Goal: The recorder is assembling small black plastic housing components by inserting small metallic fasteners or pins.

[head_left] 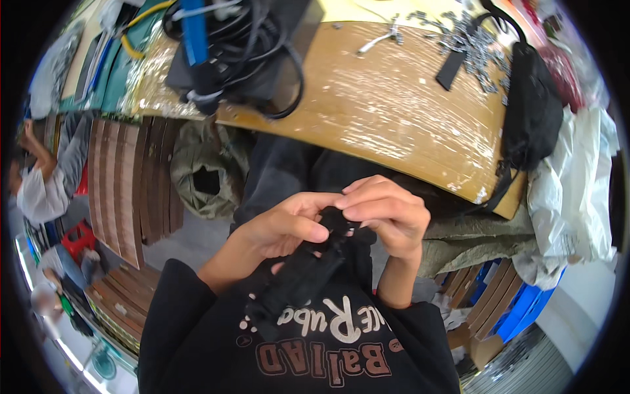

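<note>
Close in front of my chest, both hands hold a black fabric piece, strap-like and folded (298, 279), which hangs down toward the lower left. My left hand (285, 226) pinches its upper end between thumb and fingers. From the other side, my right hand (390, 213) grips the same end, fingertips meeting those of the left. A small shiny spot shows on the piece between the hands; what it is cannot be made out. Beyond the hands, the film-covered wooden table (380, 98) bears a heap of small metal parts (489, 65) and a flat black piece (451, 71).
A dark box (308, 26) with coiled black cables (246, 59) stands on the table's left. A black bag (528, 105) hangs at its right corner beside a white plastic bag (571, 190). Left are an olive sack (190, 161), cardboard stacks (115, 184) and other people (46, 171).
</note>
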### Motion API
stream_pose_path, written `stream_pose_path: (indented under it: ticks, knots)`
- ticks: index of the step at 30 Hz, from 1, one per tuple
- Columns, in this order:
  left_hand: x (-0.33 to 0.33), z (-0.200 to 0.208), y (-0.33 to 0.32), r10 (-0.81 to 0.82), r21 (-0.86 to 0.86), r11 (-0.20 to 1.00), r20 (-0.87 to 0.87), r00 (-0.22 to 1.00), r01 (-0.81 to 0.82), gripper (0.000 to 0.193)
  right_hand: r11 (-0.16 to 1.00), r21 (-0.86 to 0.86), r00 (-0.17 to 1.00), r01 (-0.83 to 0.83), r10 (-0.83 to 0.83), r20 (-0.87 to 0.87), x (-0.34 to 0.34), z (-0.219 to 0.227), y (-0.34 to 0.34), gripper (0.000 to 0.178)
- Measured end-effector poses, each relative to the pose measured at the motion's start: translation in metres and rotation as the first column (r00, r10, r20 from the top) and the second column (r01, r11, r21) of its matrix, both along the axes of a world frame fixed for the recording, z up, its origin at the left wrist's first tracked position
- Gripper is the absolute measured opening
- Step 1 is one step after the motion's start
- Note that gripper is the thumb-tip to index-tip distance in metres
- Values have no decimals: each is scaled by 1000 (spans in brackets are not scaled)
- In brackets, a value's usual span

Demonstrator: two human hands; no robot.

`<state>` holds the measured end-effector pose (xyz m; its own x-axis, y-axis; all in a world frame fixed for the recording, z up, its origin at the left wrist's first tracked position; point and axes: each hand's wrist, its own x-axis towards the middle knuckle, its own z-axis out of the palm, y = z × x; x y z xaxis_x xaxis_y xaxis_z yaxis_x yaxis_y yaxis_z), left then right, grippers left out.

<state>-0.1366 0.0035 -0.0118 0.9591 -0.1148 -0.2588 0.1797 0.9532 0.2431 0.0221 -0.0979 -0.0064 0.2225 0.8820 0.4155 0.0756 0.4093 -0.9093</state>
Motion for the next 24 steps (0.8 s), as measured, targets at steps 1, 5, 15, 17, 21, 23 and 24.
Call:
stream_pose_path:
  ticks: [1, 5, 15, 17, 21, 23, 24]
  knots:
    - [-11, -6, 1, 13, -27, 1000, -15, 1000, -13, 47, 1000, -7, 1000, -22, 22, -4, -7, -3, 4, 16]
    - [-40, -13, 4, 274, 173, 954, -160, 948, -246, 41, 970, -245, 1000, -10, 4, -26, -42, -18, 22, 15]
    - [-69, -33, 20, 842, 815, 395, -137, 522, -424, 11, 590, -567, 754, -574, 113, -647, -95, -32, 38, 16]
    - [-70, -32, 23, 828, 845, 362, -97, 553, -394, 11, 577, -582, 752, -573, 88, -654, -100, -29, 40, 15]
    - [-67, -24, 29, 839, 834, 359, -91, 536, -420, 10, 592, -606, 777, -531, 55, -627, -100, -23, 47, 13]
    - [-66, -21, 32, 833, 835, 362, -89, 547, -416, 9, 594, -614, 783, -519, 42, -621, -100, -23, 47, 13]
    - [-66, -20, 33, 824, 839, 362, -85, 561, -405, 9, 602, -615, 786, -509, 33, -618, -100, -22, 48, 13]
